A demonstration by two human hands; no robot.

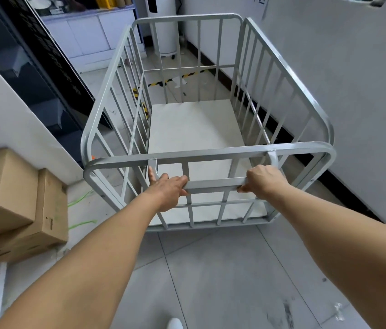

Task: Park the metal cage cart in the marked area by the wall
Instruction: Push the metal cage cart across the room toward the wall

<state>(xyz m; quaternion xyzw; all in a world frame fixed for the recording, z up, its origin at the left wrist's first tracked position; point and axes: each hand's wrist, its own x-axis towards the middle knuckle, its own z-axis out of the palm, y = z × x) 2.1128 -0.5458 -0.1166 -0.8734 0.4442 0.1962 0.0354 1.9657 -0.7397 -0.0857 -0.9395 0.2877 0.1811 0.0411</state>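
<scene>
Left hand (168, 189) and right hand (264, 184) both grip the cart (211, 103) handle bar (215, 185), frame center. Striped floor tape (175, 79) shows beyond, beside the right wall (341, 79).

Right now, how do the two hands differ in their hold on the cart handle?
The left hand lies flatter, thumb stretched up along the handle bracket; the right hand is curled tighter, knuckles up. Left hand takes the handle bar's left end, right hand its right end. Both are on the same bar.

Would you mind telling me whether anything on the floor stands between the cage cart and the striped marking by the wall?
Nothing large does. Ahead of the cage cart, only a small white scrap lies on the yellow-black floor tape. The white cylindrical unit stands beyond the tape.
</scene>
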